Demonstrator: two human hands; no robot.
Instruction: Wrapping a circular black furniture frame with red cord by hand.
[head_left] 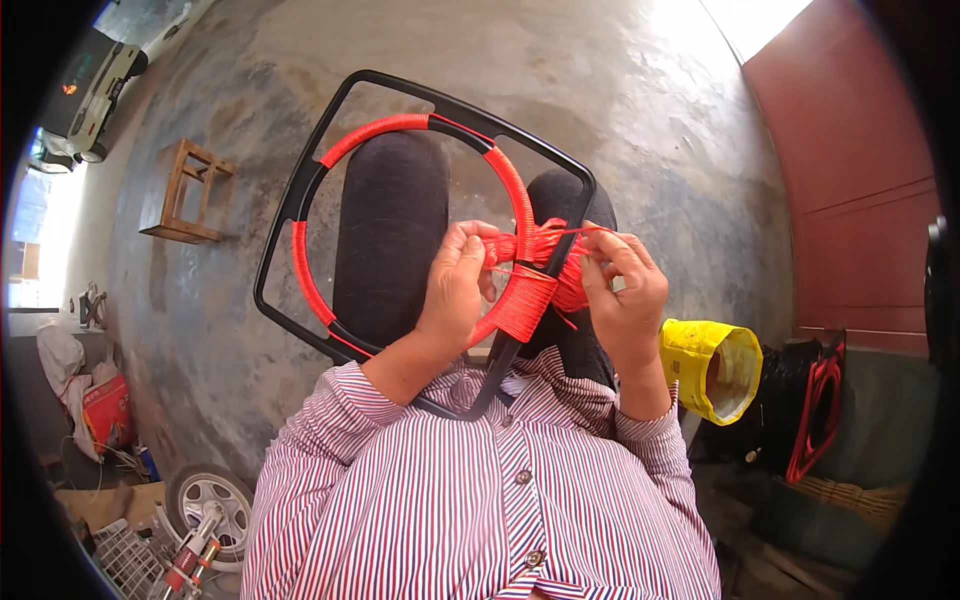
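Black frame (300, 195) with inner ring, part-wound in red cord (520, 200), resting across the lap against the knees. Left hand (455, 285) clenched on the wrapped rim; right hand (628, 300) pinching the cord bundle (560, 262). Probably light and rigid; cord soft, likely slippery; best held at the bare black bars.

The frame (300, 190) is black with a bright red cord (525, 290) wound around it, the shirt (450, 500) has red, blue and white stripes, the bag (705, 365) is yellow, the trousers (390, 230) are black, and the floor (560, 80) is blotchy grey-brown.
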